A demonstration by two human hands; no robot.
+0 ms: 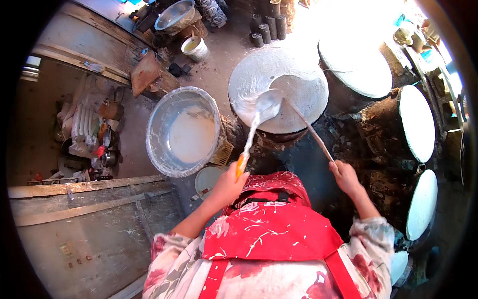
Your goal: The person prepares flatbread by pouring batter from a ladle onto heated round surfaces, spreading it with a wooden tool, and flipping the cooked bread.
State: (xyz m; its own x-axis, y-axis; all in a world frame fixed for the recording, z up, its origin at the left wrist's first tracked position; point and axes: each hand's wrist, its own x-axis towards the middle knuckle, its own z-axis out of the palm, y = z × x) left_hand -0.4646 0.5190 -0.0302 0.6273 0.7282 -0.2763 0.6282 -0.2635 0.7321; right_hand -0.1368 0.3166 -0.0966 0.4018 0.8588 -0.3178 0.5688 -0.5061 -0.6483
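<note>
My left hand (228,183) grips the orange handle of a batter-coated ladle (269,102), whose bowl is over the near half of a round griddle (298,125). In my right hand (345,177) is a thin wooden stick (313,130); its far end reaches to the ladle, and its tip is hidden or blurred there. Pale wet batter (248,76) covers the left and far parts of the griddle, around a greyer patch in the middle. Left of the griddle stands a wide metal basin (152,132) holding whitish batter (192,132).
Several more round griddles (417,123) with white tops curve along my right. A white bucket (198,52) with yellowish liquid stands beyond the basin, near stacked coal briquettes (265,33). Close to my left arm is a pale round container (207,179). Wooden-framed panels (93,205) border the left.
</note>
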